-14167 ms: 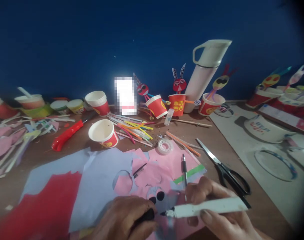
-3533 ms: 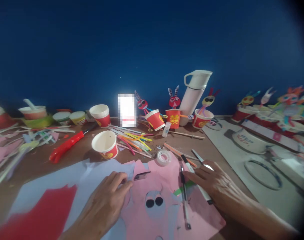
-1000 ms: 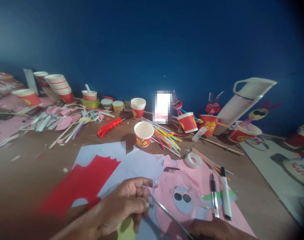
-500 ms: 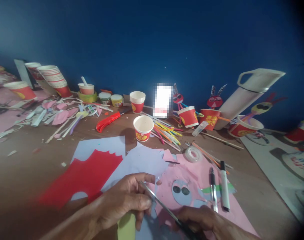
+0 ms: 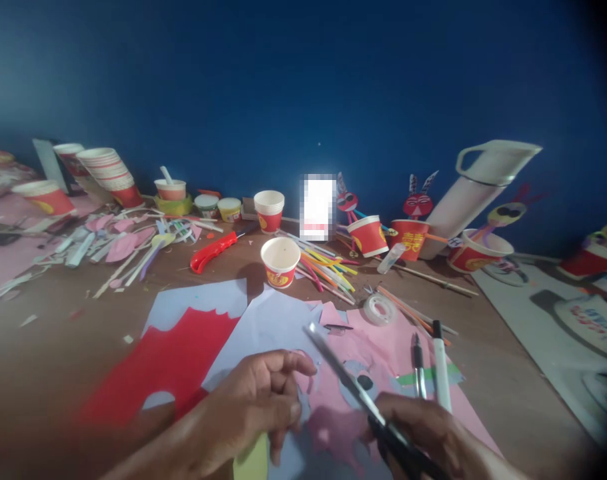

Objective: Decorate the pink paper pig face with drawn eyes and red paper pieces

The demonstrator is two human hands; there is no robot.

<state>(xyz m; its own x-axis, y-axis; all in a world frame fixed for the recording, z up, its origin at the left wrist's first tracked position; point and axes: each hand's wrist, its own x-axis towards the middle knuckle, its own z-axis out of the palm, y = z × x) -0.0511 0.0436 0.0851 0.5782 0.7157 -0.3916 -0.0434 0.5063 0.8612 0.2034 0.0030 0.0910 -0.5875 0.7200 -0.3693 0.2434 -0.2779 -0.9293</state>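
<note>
My left hand [image 5: 256, 407] is low in the middle, its fingers curled and pinched on the edge of a paper piece; a yellow-green scrap [image 5: 252, 461] shows just under it. My right hand [image 5: 433, 437] is at the lower right, gripping the black handles of the scissors [image 5: 350, 383]. The blades point up and left, above the pink paper [image 5: 383, 343]. A lilac oval with black eye dots [image 5: 364, 382] lies on the pink paper, partly hidden behind the blades.
A pen [image 5: 417, 365] and a white marker [image 5: 440, 367] lie right of the scissors, with a tape roll [image 5: 378, 309] beyond. Red paper [image 5: 168, 360], lilac paper [image 5: 266, 323], a paper cup [image 5: 280, 261], straws [image 5: 328, 268], a red knife [image 5: 214, 251], a white jug [image 5: 476, 193] and cup crafts crowd the table.
The scissors have lifted off the paper by my left hand, and their tip has swung up and to the right. My right hand has come further into view.
</note>
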